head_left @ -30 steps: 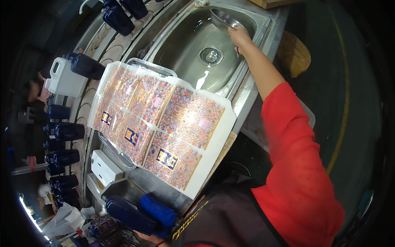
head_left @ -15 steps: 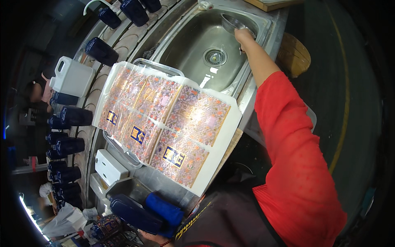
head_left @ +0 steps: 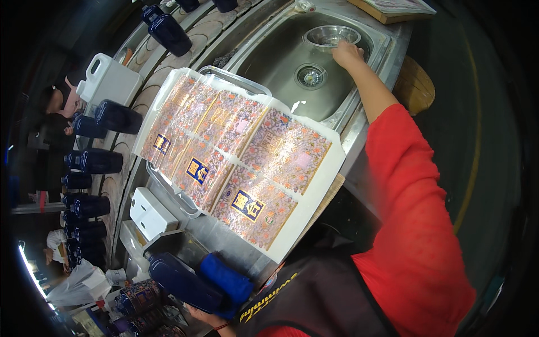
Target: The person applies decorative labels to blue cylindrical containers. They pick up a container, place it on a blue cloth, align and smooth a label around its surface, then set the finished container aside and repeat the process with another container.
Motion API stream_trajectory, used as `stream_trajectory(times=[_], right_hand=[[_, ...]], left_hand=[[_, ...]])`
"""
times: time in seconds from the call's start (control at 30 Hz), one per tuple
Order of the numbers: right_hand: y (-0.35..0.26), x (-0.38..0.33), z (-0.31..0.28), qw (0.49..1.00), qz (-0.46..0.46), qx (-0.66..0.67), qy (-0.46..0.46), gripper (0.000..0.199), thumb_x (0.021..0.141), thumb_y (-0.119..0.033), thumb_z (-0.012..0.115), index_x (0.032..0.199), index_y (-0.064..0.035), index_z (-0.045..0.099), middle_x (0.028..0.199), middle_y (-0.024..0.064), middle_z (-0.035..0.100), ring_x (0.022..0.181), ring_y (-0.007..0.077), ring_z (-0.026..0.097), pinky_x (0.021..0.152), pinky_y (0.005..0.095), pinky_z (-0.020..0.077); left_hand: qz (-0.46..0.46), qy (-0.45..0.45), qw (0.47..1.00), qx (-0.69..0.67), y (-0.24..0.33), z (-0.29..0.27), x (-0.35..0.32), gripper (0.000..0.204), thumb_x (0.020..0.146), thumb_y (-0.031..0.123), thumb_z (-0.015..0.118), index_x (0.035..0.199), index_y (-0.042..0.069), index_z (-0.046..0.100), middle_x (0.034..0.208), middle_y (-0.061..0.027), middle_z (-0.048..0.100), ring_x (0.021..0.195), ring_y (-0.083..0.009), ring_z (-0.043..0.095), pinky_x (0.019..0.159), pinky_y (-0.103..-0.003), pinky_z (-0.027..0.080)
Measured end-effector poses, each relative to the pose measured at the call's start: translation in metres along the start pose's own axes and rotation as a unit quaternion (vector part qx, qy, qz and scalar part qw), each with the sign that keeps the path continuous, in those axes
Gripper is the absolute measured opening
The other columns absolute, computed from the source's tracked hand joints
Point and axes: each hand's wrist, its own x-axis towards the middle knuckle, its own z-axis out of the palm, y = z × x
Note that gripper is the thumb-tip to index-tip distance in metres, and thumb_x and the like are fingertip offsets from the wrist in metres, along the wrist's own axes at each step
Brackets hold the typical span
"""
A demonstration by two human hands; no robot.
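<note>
And the metal bowl point(head_left: 325, 35) has been levelled — half a second ago it was held tilted in the far right corner of the sink point(head_left: 275, 64), and now its rim is shown as a broad oval. It is kept within the sink, beyond the drain point(head_left: 310, 77), its near edge pinched in the closed grip of the right hand point(head_left: 349, 55). On the conveyor point(head_left: 151, 78), the dark blue bottles point(head_left: 118, 117) have been carried further along past the white canister point(head_left: 112, 83). Beside the sink's near end, a sheet of floral labels point(head_left: 269, 168) is spread, with gold characters printed on dark blue panels; yellow lettering is seen on the dark apron point(head_left: 331, 292). The bowl is shiny, silver-grey and round, with light caught along its rim. Lower down, a separate blue bottle point(head_left: 182, 283) is slanted beside a blue cloth point(head_left: 224, 278), the left hand point(head_left: 205, 317) placed by its base — partly hidden, so its grip cannot be told.
</note>
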Motion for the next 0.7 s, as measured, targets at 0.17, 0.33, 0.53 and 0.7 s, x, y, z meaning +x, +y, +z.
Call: stream_trajectory(times=[0.17, 0.33, 0.53, 0.7], right_hand=[[-0.02, -0.006, -0.001, 0.991, -0.118, -0.023, 0.053, 0.043, 0.096, -0.038, 0.062, 0.127, -0.0088, 0.065, 0.123, 0.0221, 0.069, 0.122, 0.038, 0.063, 0.11, 0.0504, 0.0355], [-0.066, -0.02, -0.031, 0.978, -0.198, 0.031, 0.065, 0.048, 0.088, -0.046, 0.07, 0.121, -0.0113, 0.068, 0.117, 0.0167, 0.073, 0.116, 0.0366, 0.066, 0.102, 0.0527, 0.0444], [-0.148, -0.037, -0.039, 0.912, -0.34, -0.104, 0.206, 0.033, 0.095, -0.023, 0.053, 0.113, -0.0031, 0.073, 0.124, 0.0234, 0.064, 0.124, 0.0381, 0.056, 0.099, 0.0509, 0.0463], [-0.183, -0.034, -0.03, 0.88, -0.376, -0.115, 0.265, 0.034, 0.097, -0.025, 0.049, 0.111, -0.0054, 0.073, 0.125, 0.0228, 0.061, 0.126, 0.0382, 0.052, 0.099, 0.0573, 0.0421]], left_hand=[[0.032, -0.052, 0.997, -0.047, -0.001, -0.002, 0.0, 0.035, 0.108, 0.015, 0.046, 0.134, -0.006, 0.055, 0.125, -0.0167, 0.067, 0.105, -0.0248, 0.069, 0.094, -0.036, 0.057], [0.041, -0.03, 0.999, 0.001, 0.006, 0.006, -0.003, 0.035, 0.109, 0.02, 0.047, 0.132, -0.005, 0.056, 0.121, -0.0153, 0.068, 0.103, -0.0221, 0.07, 0.09, -0.035, 0.058], [0.04, -0.037, 0.998, -0.03, 0.02, 0.019, -0.007, 0.034, 0.109, 0.023, 0.048, 0.127, -0.003, 0.06, 0.115, -0.011, 0.07, 0.097, -0.0175, 0.069, 0.085, -0.03, 0.058], [0.022, -0.006, 0.998, -0.052, 0.023, 0.024, -0.009, 0.032, 0.109, 0.021, 0.048, 0.126, -0.003, 0.061, 0.115, -0.0105, 0.07, 0.097, -0.0166, 0.069, 0.085, -0.029, 0.057]])
